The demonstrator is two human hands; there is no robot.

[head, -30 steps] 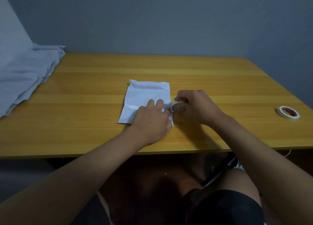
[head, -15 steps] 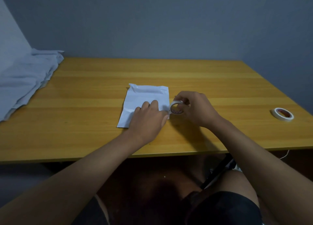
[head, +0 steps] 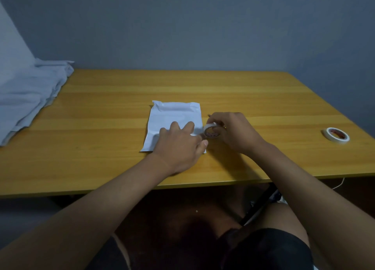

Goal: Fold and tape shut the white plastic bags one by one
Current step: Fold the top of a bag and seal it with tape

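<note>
your left hand (head: 179, 146) lies flat on the white plastic bag (head: 174, 117), fingers straight and spread, pressing its near right part down onto the wooden table (head: 253, 99). the bag sits near the middle of the table, a little toward your edge, already folded into a compact rectangle with a crease along the far side. your right hand (head: 233, 131) has its fingers curled around a small tape roll (head: 212, 130), held upright just beside the bag's right edge, with your left thumb close to it. judging from this, the fold on this bag is done and you are at the taping step: it looks as if the tape end is being started at the right edge, though no strip of tape can be made out on the bag yet. a second tape roll (head: 335, 135) lies flat well off to the right, untouched. a pile of pale fabric or bags (head: 30, 95) rests at the far left corner; if those are more bags, most of the task is likely left.
</note>
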